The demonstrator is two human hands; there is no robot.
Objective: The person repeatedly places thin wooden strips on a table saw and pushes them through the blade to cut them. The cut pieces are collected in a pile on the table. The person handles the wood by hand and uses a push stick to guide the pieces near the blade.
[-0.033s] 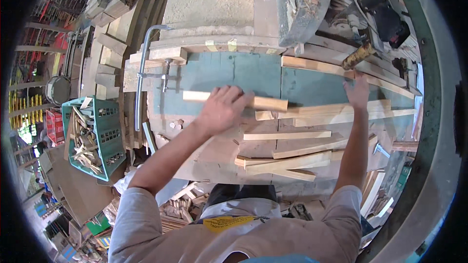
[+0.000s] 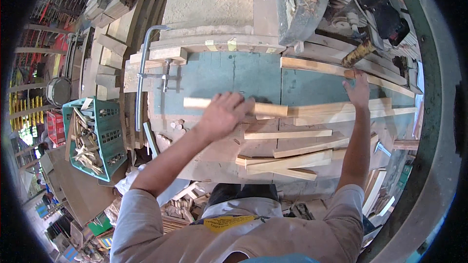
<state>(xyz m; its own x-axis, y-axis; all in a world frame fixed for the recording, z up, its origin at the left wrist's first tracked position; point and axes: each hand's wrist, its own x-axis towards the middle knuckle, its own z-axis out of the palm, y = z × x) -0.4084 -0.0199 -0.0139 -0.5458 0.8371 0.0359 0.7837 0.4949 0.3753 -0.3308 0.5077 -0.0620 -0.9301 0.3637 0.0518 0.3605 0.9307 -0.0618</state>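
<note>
The wood strips (image 2: 271,110) are pale tan, the slatted crate (image 2: 110,139) teal.

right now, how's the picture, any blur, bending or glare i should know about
Head view: left hand slightly smeared around the thumb, while the right end of its wood strip looks fairly crisp; head view again: grey-green frame at right appears bowed, likely by the fisheye, with corners black; head view, far left: a small bright patch looks washed out.
</note>
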